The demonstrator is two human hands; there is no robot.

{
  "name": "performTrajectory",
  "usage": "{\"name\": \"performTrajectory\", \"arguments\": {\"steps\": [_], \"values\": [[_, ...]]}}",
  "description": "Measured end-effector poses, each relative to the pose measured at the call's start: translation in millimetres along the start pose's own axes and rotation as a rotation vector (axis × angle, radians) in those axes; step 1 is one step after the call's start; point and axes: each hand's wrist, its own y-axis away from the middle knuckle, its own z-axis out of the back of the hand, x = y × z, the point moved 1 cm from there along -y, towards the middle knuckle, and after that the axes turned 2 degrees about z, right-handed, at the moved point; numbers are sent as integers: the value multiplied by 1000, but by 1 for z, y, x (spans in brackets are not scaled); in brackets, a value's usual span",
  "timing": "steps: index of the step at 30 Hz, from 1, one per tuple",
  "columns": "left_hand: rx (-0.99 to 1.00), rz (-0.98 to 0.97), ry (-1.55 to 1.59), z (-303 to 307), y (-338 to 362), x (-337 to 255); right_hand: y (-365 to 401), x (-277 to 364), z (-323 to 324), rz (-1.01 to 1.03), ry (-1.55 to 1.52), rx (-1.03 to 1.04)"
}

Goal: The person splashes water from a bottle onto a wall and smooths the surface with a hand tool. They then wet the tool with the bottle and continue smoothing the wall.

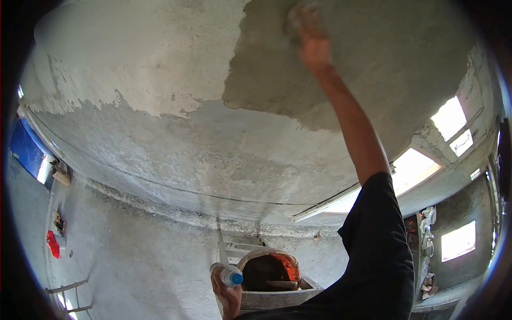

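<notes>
While the L hand [228, 298] had its fingers curled round a clear plastic bottle [224, 271], blue cap [236, 278] toward the cam, the R hand [311, 40] was up high, at the darker plaster patch [394, 58]. Bottle sat right inside the L grip, cap end sticking out past the fingers. R hand was blurred w/ a greyish smear at the fingertips, so couldn't tell if it was pinching smth or pressed flat. Patch lay behind & all round that hand, its ragged edge running to the L & below, against paler wall [160, 58]. Just R of the bottle: a bucket [289, 266] w/ orange inner side, dark stuff in it & a stick-like handle [281, 284] across the near part. Ladder [237, 249] showed beyond the bottle & bucket, thin cable [176, 186] ran along the lower wall, bright window opening [416, 170] far R.
</notes>
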Motion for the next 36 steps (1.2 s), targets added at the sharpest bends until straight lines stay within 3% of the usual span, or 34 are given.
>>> {"name": "performTrajectory", "arguments": {"steps": [2,6,8,10,11,13,15,18,20,21,23,25,28,30,32,34,35,36], "values": [[-13,2,-13,1,4,-4,45,36,-14,138,51,329],[8,22,-10,2,1,-5,55,45,-3,352,-183,225],[23,28,-18,1,0,-8,5,10,25,186,25,94],[13,53,3,-1,0,-6,-27,-27,36,-128,-30,123],[13,52,0,0,1,-7,-28,-36,28,-131,-32,123],[-8,28,1,0,-4,-8,-26,-40,15,33,52,-169],[-2,27,-2,-2,-5,-6,11,-10,8,63,66,49],[13,33,-3,-1,0,-3,73,27,3,181,-35,54],[9,34,4,-3,0,-1,83,34,6,255,-153,213],[5,25,2,-4,0,-1,71,28,13,254,-151,213],[3,18,-5,-4,1,-1,18,3,39,50,24,109],[2,23,15,-2,-1,-2,-21,-24,54,-152,-9,40],[13,58,-5,-3,-2,-4,-19,-44,32,-99,84,-126],[11,34,7,0,-6,-8,22,-12,11,-120,8,100],[16,15,23,1,-4,-11,76,35,0,93,11,390],[5,12,19,1,-5,-13,130,61,-2,366,-253,269],[9,6,29,-2,-7,-12,126,61,10,369,-242,272],[17,-1,21,-1,-5,-9,112,62,26,194,-274,323]]}}
